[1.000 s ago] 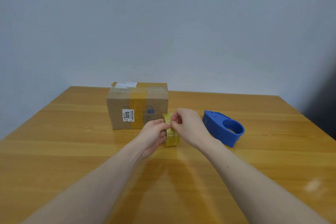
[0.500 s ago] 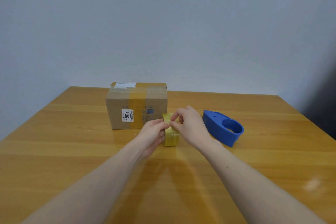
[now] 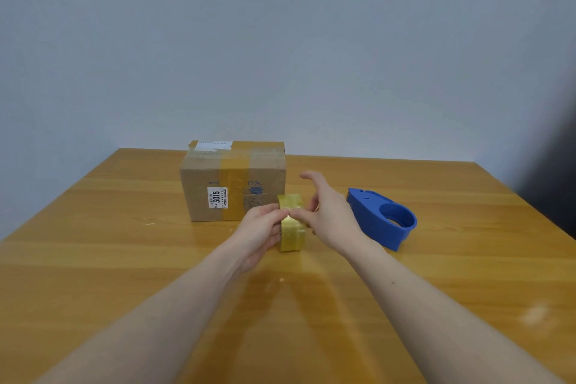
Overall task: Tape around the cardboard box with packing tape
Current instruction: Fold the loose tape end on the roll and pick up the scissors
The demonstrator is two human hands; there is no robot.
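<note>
Head view: the tape's loose end is being sought at centre frame.

The tape roll (image 3: pixel 291 223) is gripped upright by the closed left hand (image 3: pixel 260 227) in front of the cardboard box (image 3: pixel 233 180); its rim is picked at by the right hand (image 3: pixel 330 215), upper fingers spread, probably to free tape.

Single head-worn view, forward and down over the table (image 3: pixel 93 259).
</note>
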